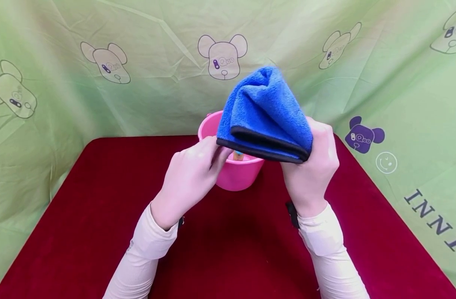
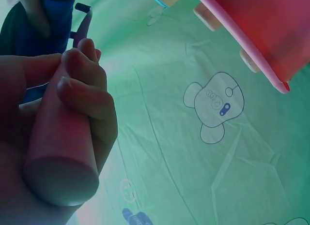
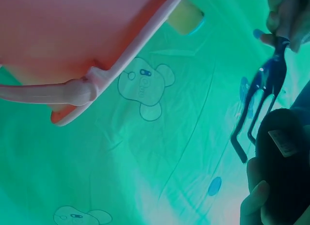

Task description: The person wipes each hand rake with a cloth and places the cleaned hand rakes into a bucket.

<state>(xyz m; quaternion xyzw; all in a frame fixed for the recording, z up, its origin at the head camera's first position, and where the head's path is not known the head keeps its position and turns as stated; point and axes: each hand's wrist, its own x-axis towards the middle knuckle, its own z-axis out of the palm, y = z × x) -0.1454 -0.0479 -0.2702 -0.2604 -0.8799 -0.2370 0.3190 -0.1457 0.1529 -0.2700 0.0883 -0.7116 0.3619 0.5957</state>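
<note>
My left hand (image 1: pixel 192 178) grips the pale round handle (image 2: pixel 60 133) of a small hand rake (image 3: pixel 277 72). Its dark metal head has bent tines, seen in the right wrist view; the cloth covers it in the head view. My right hand (image 1: pixel 313 170) holds a folded blue cloth (image 1: pixel 265 108) with a black border, bunched up to a peak. The tines lie close beside the cloth, whose near left corner overlaps my left fingertips in the head view. A small label (image 3: pixel 282 142) shows on the cloth.
Behind my hands a pink bucket (image 1: pixel 237 176) stands on the dark red tabletop (image 1: pixel 228 249). A wooden handle with a blue band (image 1: pixel 238 155) shows inside it. A green curtain (image 1: pixel 157 95) with printed bear heads hangs round the table's back and sides.
</note>
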